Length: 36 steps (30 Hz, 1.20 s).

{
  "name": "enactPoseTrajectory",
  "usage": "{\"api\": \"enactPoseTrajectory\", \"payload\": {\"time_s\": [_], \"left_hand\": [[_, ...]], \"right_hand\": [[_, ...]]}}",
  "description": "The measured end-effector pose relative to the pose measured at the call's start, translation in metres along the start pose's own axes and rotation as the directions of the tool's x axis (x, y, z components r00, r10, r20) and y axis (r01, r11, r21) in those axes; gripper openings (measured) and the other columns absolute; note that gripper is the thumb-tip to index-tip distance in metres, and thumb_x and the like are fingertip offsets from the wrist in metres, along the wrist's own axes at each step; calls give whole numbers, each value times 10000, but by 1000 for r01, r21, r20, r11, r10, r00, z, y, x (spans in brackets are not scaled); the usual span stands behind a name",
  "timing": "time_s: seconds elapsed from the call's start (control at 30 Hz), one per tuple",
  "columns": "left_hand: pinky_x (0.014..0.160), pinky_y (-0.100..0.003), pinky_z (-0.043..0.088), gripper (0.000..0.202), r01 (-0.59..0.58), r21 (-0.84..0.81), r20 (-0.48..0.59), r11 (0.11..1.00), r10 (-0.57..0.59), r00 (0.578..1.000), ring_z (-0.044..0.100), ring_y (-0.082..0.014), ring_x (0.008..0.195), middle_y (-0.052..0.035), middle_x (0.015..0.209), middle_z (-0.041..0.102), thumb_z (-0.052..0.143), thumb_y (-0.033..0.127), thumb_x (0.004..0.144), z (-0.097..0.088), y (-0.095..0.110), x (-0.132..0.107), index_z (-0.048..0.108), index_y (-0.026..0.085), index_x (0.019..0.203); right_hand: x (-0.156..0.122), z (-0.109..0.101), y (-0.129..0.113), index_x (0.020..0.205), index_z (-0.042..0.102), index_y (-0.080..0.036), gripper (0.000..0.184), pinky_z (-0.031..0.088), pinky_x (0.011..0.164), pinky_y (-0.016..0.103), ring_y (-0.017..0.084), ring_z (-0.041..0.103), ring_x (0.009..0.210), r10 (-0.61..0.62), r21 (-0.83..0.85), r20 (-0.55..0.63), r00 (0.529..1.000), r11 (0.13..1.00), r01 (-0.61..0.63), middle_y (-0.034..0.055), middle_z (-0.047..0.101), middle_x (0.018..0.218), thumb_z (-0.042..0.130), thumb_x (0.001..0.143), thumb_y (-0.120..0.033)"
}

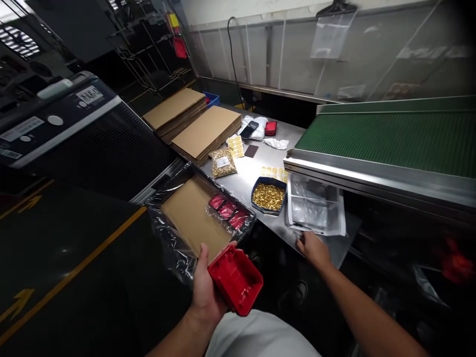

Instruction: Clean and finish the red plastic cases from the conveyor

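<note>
Landmark: blue tray of brass-coloured small parts (268,197), standing on the steel table (260,171).

Item 1. Left hand (205,287), well nearer the person than the blue tray and off the table edge. Fingers wrapped around a red plastic housing (235,279); the thumb lies along its upper left edge. The housing is tilted, hollow ribbed side up.

Item 2. Right hand (313,249), near the blue tray on its conveyor side and closer to the person. Fingertips lie curled at the near edge of a stack of clear plastic bags (315,207); whether they pinch a bag cannot be told. The stack lies just beside the blue tray, under the rim of the green conveyor belt (390,136).

Item 3. Open cardboard box lined with dark plastic film (189,215), just beside the blue tray on the side away from the conveyor. In it, three red parts in clear wrapping (228,210), set in a row along the box side nearest the tray.

Item 4. Bag of brass-coloured parts with a white label (223,163), beyond the blue tray.

Item 5. Flat cardboard sheets in two piles (193,124), farther beyond.

Item 6. Sheets of yellow round stickers (274,172), touching the tray's far rim.

Item 7. Dark phone (249,129) and red case (270,128), well apart from the tray at the table's far end.
</note>
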<state>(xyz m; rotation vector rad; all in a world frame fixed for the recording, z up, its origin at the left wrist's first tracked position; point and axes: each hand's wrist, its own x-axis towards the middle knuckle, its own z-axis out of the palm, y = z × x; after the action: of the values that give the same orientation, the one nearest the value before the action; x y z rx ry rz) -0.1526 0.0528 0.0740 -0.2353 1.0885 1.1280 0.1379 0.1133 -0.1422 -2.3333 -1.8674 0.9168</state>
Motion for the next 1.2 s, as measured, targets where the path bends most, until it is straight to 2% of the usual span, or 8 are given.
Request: {"api": "enactPoseTrajectory", "payload": {"time_s": [0.13,0.27,0.3,0.37,0.47,0.67,0.87,1.2], "left_hand": [[792,-444,569,630,-31,78,-61,996,36,997,650,-346,955,-189,1054,666,480,594,938,1,3,3,573,72,1279],[718,-390,572,578,-68,168,-56,983,79,995,663,-316,893,-184,1011,669,427,553,972,7,4,10,581,72,1253],[718,-382,570,574,-72,174,-42,982,80,996,663,-309,891,-181,1009,669,417,552,976,8,4,11,581,74,1249],[743,-359,564,559,-78,173,-7,982,80,997,660,-289,898,-173,1012,670,407,542,985,11,3,14,580,75,1241],[765,-332,551,547,-89,185,63,979,79,995,657,-270,892,-169,991,673,394,532,994,16,2,15,579,72,1225],[838,-319,519,578,-55,215,174,975,18,985,653,-253,895,-158,959,674,371,576,990,21,-2,14,618,79,1153],[811,-338,527,656,4,257,227,967,-64,972,649,-287,905,-174,974,667,384,662,948,22,-5,15,595,79,1164],[810,-312,522,579,29,277,223,960,-94,970,651,-276,903,-163,944,665,410,595,967,25,-9,17,596,73,1138]], "right_hand": [[-10,-6,-18,920,605,-114,185,399,772,346,276,560,984,-20,47,-26,999,999,21,171,590,1070,578,854,-284],[-52,-35,-72,970,540,-170,285,456,728,258,157,583,810,-98,266,-26,995,959,101,52,611,916,502,924,-448],[-68,-47,-88,1008,515,-183,323,466,705,233,131,576,768,-145,360,-24,989,922,144,27,604,893,449,947,-493],[-102,-74,-122,1074,506,-178,345,467,659,234,135,558,752,-281,711,-39,959,667,224,34,593,895,515,927,-490],[-142,-109,-161,1093,567,-196,255,450,640,225,119,540,721,-459,829,71,886,521,204,16,608,854,517,947,-399],[-160,-128,-190,883,609,-176,266,427,593,213,90,556,624,-551,797,243,798,583,160,-9,635,747,392,990,-284],[-163,-125,-192,853,612,-185,226,390,624,221,81,532,653,-519,681,173,837,677,279,-24,624,764,421,964,-238],[-165,-124,-189,852,627,-189,229,369,631,233,90,527,667,-491,621,165,856,725,297,-23,625,762,433,959,-246]]}}
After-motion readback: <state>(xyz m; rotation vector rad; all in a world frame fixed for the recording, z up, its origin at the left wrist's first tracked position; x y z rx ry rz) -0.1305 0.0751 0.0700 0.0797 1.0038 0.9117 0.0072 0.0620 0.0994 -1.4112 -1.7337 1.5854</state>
